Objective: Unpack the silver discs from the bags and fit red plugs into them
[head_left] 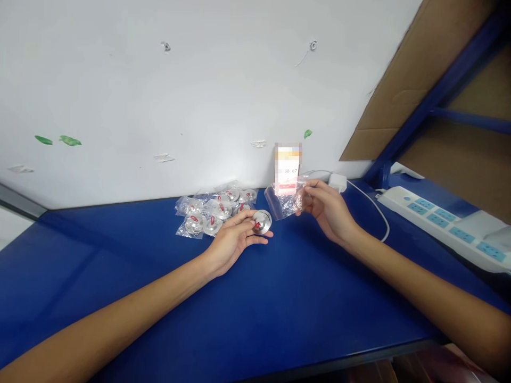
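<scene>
Between the thumb and fingers of my left hand [235, 236] is a round shiny metal disc [263, 222] with a red mark or piece at its middle. My right hand [325, 210] pinches a clear plastic bag [283, 205] by its right side, a little above the blue tabletop. The bag is crinkled, and I cannot make out anything inside it. Behind my left hand lies a group of similar metal discs [212, 224] with red parts, several of them in clear plastic bags.
A phone [287, 169] with a lit timer screen leans against the white wall [223, 96]. At the right are a white charger [337, 182], its cable [383, 213] and a power strip [443, 221]. Cardboard [383, 106] and a blue frame [443, 90] stand beyond the blue tabletop [255, 314].
</scene>
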A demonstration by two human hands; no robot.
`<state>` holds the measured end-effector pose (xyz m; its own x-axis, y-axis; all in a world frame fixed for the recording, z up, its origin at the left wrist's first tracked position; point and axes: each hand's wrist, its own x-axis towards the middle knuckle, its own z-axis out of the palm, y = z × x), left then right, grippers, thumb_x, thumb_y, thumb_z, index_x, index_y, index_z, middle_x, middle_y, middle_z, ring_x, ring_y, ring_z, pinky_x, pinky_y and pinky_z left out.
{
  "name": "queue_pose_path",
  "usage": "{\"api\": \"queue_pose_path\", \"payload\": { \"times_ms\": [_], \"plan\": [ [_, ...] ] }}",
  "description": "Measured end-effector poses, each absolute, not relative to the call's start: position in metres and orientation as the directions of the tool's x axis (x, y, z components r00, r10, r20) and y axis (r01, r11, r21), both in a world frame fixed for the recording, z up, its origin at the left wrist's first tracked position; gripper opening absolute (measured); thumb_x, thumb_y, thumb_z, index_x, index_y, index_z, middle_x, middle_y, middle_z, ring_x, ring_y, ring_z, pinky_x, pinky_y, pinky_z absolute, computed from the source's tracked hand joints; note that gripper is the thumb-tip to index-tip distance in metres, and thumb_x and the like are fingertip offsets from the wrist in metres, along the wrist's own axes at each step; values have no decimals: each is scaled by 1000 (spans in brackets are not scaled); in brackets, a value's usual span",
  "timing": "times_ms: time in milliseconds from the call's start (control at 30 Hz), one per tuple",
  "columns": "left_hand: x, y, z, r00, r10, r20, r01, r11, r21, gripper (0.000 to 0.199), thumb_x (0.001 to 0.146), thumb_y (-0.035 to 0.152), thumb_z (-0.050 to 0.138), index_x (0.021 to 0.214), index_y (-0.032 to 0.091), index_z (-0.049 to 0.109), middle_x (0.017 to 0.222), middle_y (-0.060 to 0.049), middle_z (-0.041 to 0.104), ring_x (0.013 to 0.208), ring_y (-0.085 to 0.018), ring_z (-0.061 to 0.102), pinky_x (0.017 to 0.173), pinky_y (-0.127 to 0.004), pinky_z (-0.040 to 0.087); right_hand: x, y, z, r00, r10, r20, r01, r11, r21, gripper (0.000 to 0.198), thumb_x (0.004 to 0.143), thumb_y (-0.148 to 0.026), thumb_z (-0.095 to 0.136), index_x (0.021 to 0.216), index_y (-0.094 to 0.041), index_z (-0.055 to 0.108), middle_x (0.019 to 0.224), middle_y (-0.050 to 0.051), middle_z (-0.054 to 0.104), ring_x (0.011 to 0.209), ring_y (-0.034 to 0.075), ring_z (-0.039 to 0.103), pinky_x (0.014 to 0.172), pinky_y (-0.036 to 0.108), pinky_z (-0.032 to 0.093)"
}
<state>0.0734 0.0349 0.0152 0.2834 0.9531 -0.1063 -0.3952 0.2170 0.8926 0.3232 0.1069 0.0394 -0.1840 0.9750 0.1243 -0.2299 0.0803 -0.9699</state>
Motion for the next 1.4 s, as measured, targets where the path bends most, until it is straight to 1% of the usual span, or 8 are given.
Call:
{"api": "queue_pose_path", "payload": {
  "times_ms": [333,533,733,900,1033,1200,1300,1400],
  "plan": [
    [72,35,11,299,948,-106,-366,216,905,23,105,27,70,124,14,73,113,-11,75,105,-27,80,89,-34,65,321,113,27,-121,986,112,-96,101,-990,35,92,-49,77,105,-26,53,83,-2,74,64,22,76,59,36,63],
    [73,35,11,291,952,-98,-372,207,905,23,105,29,71,121,13,72,109,-11,75,96,-23,79,82,-31,64,321,115,22,-233,963,134,22,143,-989,37,94,-50,73,108,-27,48,81,-1,79,60,22,77,60,35,63],
    [74,35,13,284,953,-105,-377,212,902,22,104,28,71,119,13,72,106,-12,76,94,-24,79,81,-32,62,321,116,15,-334,940,64,100,103,-990,39,97,-50,73,113,-26,47,83,0,80,65,22,79,64,34,63],
    [74,35,15,287,951,-112,-383,221,897,22,102,24,69,120,12,73,112,-14,76,95,-24,78,81,-33,61,323,115,16,-363,931,42,222,130,-966,49,101,-57,69,133,-26,49,90,4,82,66,23,78,59,34,62],
    [74,34,17,288,951,-111,-408,226,885,26,102,27,67,123,12,73,112,-15,75,94,-25,77,80,-34,61,325,110,21,-389,913,121,447,302,-842,53,104,-51,65,146,-26,46,105,6,83,67,22,75,58,35,58],
    [73,34,18,286,952,-112,-418,229,879,28,95,20,69,122,12,74,107,-12,74,91,-24,76,78,-33,60,324,99,28,-359,869,339,726,489,-483,63,101,-44,67,155,-24,43,132,14,75,68,22,72,67,41,58],
    [74,33,19,290,951,-108,-379,218,899,26,95,20,73,120,13,75,108,-11,73,93,-22,76,77,-31,59,325,96,33,-326,842,430,759,504,-411,64,101,-47,67,155,-20,45,134,18,70,70,23,69,64,41,56],
    [75,32,18,287,953,-98,-341,197,919,25,97,25,76,120,15,75,110,-10,72,95,-22,77,78,-31,60,325,95,35,-379,787,487,668,597,-445,49,103,-41,67,146,-23,53,129,14,69,73,21,67,67,39,56]
  ]
}}
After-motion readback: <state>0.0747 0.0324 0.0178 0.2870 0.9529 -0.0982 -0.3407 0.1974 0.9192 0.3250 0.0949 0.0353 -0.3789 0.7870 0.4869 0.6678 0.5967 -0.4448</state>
